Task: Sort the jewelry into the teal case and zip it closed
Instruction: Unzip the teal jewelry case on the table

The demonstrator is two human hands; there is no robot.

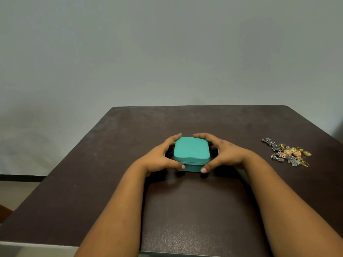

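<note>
Hands cup the closed teal case [191, 153] at the middle of the dark table [104, 182], left hand [159, 156] and right hand [225, 153] curled round its sides, while the jewelry [289, 152] lies heaped well apart at the right.

Teal case [191, 152] in the middle of a dark brown table [92, 182] — lid down, closed. Left hand [159, 156] curled round its left side, thumb on the near front corner, fingers round the far corner. Right hand [224, 154] curled round the right side the same way, thumb tip on the near front. Pile of jewelry [288, 153] well apart, far over on the right — gold bits and dark grey bits tangled together. Plain grey wall [167, 52] behind.
</note>
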